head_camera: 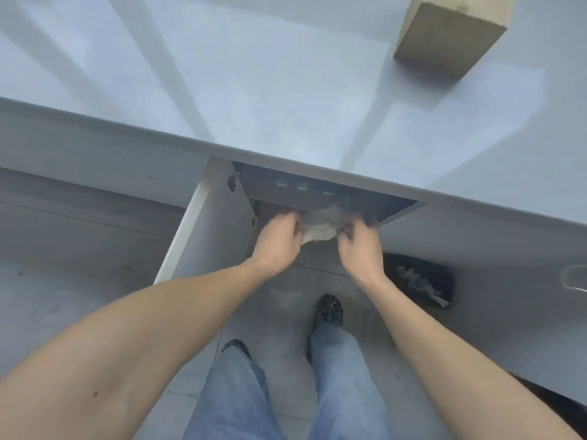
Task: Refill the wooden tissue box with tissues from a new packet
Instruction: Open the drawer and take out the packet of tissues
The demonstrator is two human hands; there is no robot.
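Both hands, left hand (279,235) and right hand (360,241), are pinching opposite ends of the tissue packet (319,228) below the counter edge (286,154), while the wooden tissue box (444,39) is standing far ahead, nearer the right arm.

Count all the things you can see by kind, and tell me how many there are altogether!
Wooden tissue box: 1
Tissue packet: 1
Hands: 2, left hand and right hand
Shoes: 2, left shoe and right shoe
Open cupboard door: 1
Total: 7
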